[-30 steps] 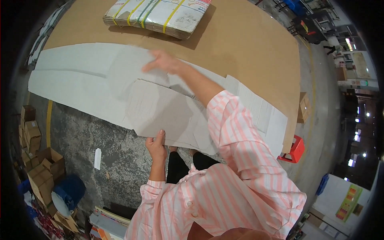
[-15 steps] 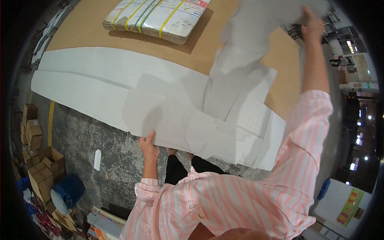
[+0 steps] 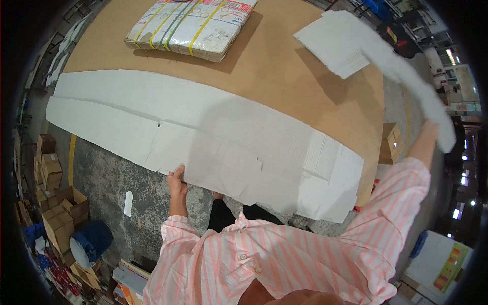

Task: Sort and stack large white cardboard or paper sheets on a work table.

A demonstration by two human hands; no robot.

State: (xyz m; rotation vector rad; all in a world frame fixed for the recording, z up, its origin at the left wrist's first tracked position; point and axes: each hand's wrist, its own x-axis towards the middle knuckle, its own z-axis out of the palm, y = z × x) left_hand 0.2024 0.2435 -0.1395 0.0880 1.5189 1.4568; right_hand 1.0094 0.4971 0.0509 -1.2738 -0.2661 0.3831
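A layered spread of white paper or thin card sheets (image 3: 112, 119) runs along the near side of the brown table. At its front edge my left hand (image 3: 177, 182) pinches the sheets, thumb on top and fingers hidden below. Out past the table's right edge, my right hand (image 3: 430, 133) is closed on a long white sheet (image 3: 412, 84), which is bent and smeared by motion. Its far end fans into several layers (image 3: 333, 43) above the brown surface and throws a shadow there.
A thick bundle (image 3: 190, 28) tied with yellow and green straps lies at the table's far side. The brown tabletop (image 3: 284, 66) shows behind the sheets. On the floor at left are cardboard boxes (image 3: 57, 223), a blue drum (image 3: 94, 241) and a white scrap (image 3: 128, 203).
My right hand has swung right and nearer, carrying the long white sheet off the layered spread. My left hand stays at the front edge, slightly farther left in the picture.
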